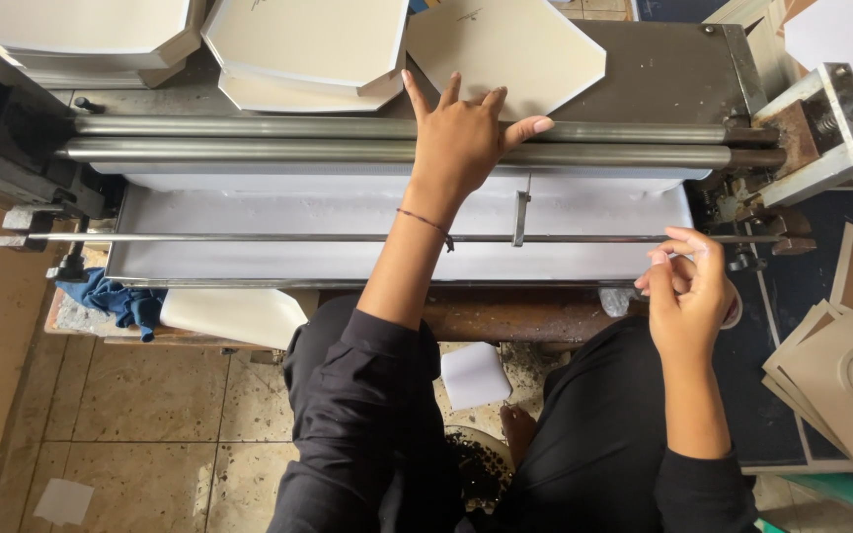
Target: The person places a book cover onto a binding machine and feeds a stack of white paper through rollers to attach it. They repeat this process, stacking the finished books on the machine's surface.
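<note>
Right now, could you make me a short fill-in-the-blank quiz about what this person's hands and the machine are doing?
1. The left hand rests on the long steel ____ of the machine.
2. The pale octagonal card sheet lies just ____ that hand.
3. The crumpled ____ cloth sits under the machine's left end.

Missing words: rollers; beyond; blue

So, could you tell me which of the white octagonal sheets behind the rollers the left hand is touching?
The rightmost sheet, lying single and flat on the metal plate; the left hand has its fingertips at its near edge. The other sheets sit in stacks further left.
</note>
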